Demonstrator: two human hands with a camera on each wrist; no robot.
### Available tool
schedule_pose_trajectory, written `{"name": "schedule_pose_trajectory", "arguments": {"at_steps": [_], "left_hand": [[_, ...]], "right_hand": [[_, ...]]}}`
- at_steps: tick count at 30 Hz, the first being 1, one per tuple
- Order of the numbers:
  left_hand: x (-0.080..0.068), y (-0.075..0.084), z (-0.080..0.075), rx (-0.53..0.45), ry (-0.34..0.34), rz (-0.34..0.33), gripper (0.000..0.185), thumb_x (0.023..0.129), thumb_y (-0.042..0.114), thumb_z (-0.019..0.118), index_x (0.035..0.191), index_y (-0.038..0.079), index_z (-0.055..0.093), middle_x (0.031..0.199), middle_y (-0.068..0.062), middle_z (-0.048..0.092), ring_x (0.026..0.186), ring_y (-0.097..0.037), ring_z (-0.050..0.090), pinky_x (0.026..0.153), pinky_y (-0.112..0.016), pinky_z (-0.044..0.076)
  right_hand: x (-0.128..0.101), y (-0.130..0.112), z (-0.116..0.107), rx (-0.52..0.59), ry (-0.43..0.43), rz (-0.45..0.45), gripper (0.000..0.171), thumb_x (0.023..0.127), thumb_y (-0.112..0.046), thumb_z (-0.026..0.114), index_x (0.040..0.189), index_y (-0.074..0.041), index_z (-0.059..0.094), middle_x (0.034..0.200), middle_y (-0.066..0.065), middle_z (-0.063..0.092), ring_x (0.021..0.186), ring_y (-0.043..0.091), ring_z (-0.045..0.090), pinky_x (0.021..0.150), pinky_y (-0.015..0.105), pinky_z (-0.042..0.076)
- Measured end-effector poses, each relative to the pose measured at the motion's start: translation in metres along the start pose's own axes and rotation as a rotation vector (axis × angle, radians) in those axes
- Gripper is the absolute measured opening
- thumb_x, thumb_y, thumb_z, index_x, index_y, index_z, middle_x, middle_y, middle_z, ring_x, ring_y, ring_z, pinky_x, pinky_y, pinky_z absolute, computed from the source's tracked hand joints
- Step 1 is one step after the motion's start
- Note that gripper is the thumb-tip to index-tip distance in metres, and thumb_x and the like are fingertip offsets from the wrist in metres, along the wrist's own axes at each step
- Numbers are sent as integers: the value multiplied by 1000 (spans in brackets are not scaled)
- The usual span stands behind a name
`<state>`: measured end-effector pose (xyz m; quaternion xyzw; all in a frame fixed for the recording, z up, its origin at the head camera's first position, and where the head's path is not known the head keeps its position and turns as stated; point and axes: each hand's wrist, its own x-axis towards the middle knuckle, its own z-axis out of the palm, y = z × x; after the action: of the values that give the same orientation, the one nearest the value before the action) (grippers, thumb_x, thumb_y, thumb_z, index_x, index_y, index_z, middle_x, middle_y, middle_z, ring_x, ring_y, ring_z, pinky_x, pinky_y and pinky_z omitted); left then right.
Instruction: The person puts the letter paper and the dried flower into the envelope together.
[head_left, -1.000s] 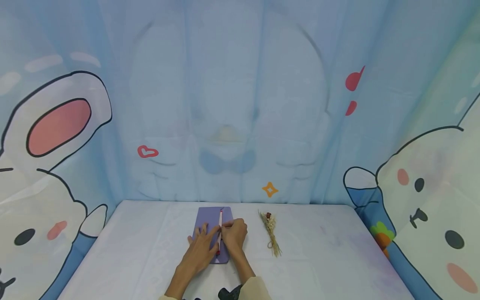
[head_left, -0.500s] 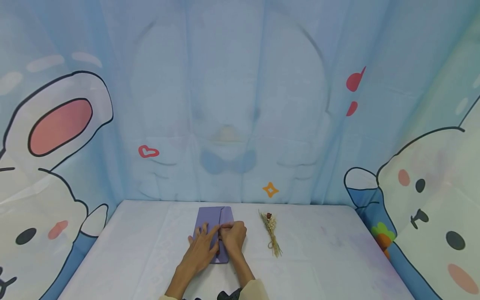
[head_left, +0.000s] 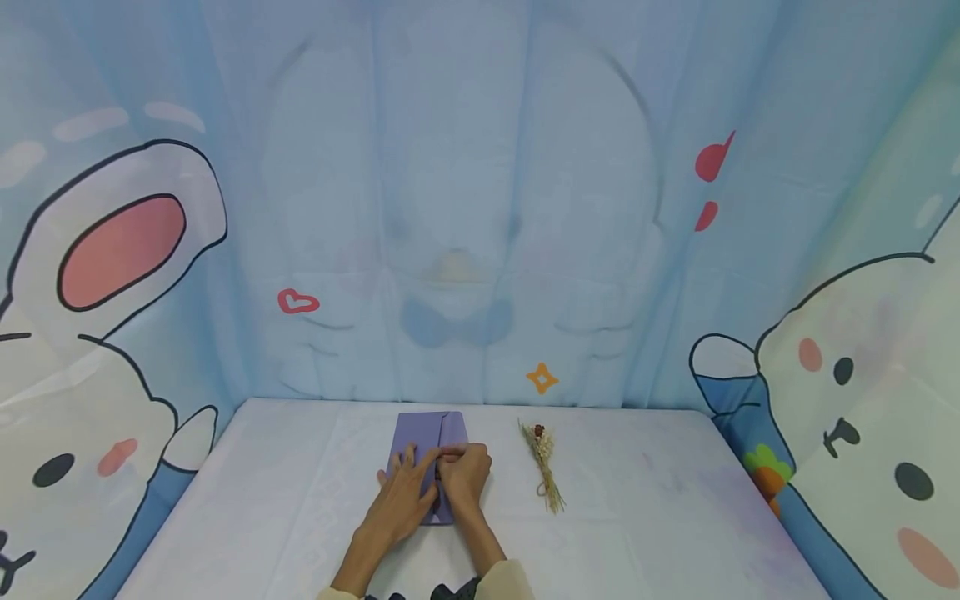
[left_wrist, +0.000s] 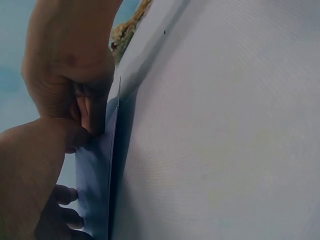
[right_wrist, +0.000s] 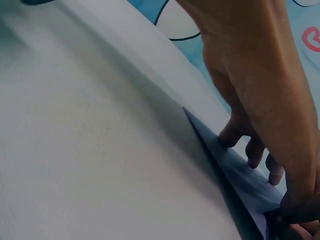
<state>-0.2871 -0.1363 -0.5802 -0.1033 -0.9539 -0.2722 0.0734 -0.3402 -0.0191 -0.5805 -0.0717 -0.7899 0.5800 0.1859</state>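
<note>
Right now a big blue cloth with cartoon bunnies (head_left: pixel 112 350) hangs behind a white table (head_left: pixel 645 508). On the table, near the middle, lies a purple envelope (head_left: pixel 427 433), flat, with its flap folded over. Both hands are on it, side by side and touching. The left hand (head_left: pixel 405 493) lies flat with its fingers spread, pressing the paper down. The right hand (head_left: pixel 465 473) has its fingers curled, and its fingertips seem to pinch or press the flap's edge, though I cannot tell just how. A small bunch of dried flowers (head_left: pixel 543 463) lies just to the right, apart from the hands. The envelope is thin and smooth, so I think it could slide or crease crooked if one hand pushes harder than the other.
</note>
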Motion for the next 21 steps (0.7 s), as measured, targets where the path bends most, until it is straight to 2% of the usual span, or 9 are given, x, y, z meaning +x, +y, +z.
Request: {"name": "schedule_pose_trajectory", "arguments": {"at_steps": [7,13,17,21], "left_hand": [[2,5,1,-9,-9,11,57,108,24,63,163,16,51,166,-35,41,153,-62,37,109,-91,32],[3,8,-1,0,-7,0,56,107,26,62,162,15,53,166,-34,42,153,-61,38,109,-91,32],[1,8,-2,-9,-3,-16,55,106,25,62,160,16,54,166,-34,42,154,-62,36,110,-92,30],[-2,8,-5,-17,3,-17,54,106,24,63,159,16,56,165,-34,43,153,-63,37,110,-92,30]], "right_hand": [[2,1,-6,11,4,-7,14,73,15,80,78,2,84,66,15,78,52,22,75,50,26,59],[7,0,-16,23,19,-32,17,75,16,86,88,6,84,74,18,80,63,27,80,57,31,64],[15,0,-28,-44,75,-101,19,76,10,91,93,3,85,77,14,82,66,26,80,67,40,67],[24,2,-46,-140,152,-142,23,76,-2,96,96,-3,86,81,9,83,69,26,79,71,48,63]]}}
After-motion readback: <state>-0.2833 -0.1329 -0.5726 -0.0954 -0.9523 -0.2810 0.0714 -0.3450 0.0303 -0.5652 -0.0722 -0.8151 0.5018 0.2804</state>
